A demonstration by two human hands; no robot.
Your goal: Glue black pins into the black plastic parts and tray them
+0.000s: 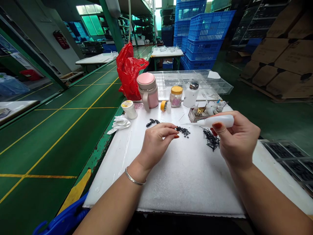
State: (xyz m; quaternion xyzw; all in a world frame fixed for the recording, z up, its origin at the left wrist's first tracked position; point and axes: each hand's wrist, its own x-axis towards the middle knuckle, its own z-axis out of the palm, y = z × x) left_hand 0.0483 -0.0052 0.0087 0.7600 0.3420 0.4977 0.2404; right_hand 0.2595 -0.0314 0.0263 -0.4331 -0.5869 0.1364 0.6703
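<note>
Our left hand pinches one small black ring at the edge of the ring pile — our right hand grips the white squeeze bottle, nozzle toward it. The rings and the black pins lie loose on the white foam mat — most work seems left.

The surface is showing white, with small black rings and black pins lying dark against it. The right hand is holding a white bottle — its nails are showing red. A pink mug is standing by a red bag; a yellow-lidded jar is sitting nearby — blue crates are stacking behind, and the green floor is carrying yellow lines.
</note>
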